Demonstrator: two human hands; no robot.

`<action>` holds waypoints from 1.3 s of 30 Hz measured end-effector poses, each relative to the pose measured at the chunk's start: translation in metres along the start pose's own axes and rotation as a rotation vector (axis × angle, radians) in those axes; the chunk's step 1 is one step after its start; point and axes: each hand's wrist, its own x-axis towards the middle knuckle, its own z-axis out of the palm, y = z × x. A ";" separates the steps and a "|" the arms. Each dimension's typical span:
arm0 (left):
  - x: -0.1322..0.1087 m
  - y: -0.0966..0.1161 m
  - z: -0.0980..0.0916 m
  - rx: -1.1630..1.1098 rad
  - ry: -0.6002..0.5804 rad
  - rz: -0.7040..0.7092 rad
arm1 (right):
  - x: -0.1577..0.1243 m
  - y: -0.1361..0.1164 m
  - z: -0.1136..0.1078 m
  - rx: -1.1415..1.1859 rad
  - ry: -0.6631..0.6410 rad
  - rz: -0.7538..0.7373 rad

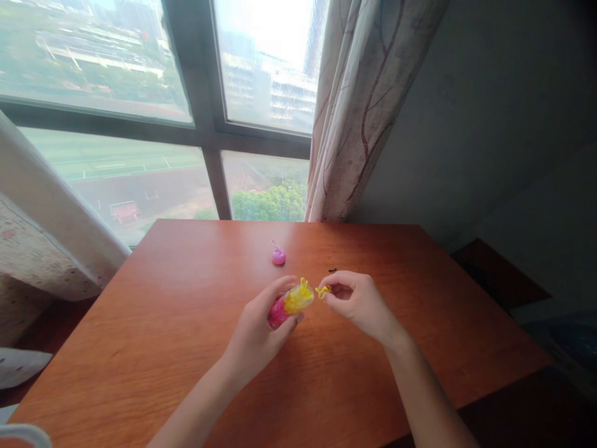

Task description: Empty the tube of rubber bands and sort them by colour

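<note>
My left hand (pixel 259 326) is wrapped round a small pink container (pixel 278 313) stuffed with yellow rubber bands (pixel 298 298), tilted with its mouth toward the right. My right hand (pixel 357 298) pinches one small yellow band (pixel 323 290) just beside that mouth, above the middle of the wooden table (pixel 163 323). A pink lid (pixel 278 256) with a thin stalk lies on the table farther back. A tiny dark item (pixel 332 270) lies near my right hand's knuckles; I cannot make out what it is.
A large window (pixel 205 124) runs along the far side of the table. A patterned curtain (pixel 359 106) hangs at the back right corner. A light cushion or fabric (pixel 41 249) leans at the left. A dark wall and low furniture stand at the right.
</note>
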 end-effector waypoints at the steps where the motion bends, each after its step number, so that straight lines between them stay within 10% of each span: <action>1: 0.000 -0.001 0.000 0.008 -0.003 0.007 | 0.001 -0.007 -0.001 0.047 -0.008 -0.003; 10: -0.001 -0.003 0.001 0.065 -0.026 0.030 | 0.004 -0.050 0.003 -0.215 -0.015 -0.100; 24: -0.002 0.001 0.003 -0.029 0.016 -0.024 | 0.005 -0.034 0.004 -0.355 0.015 -0.274; 39: -0.002 0.000 0.004 -0.047 0.015 -0.028 | -0.001 -0.052 -0.004 -0.328 -0.270 -0.185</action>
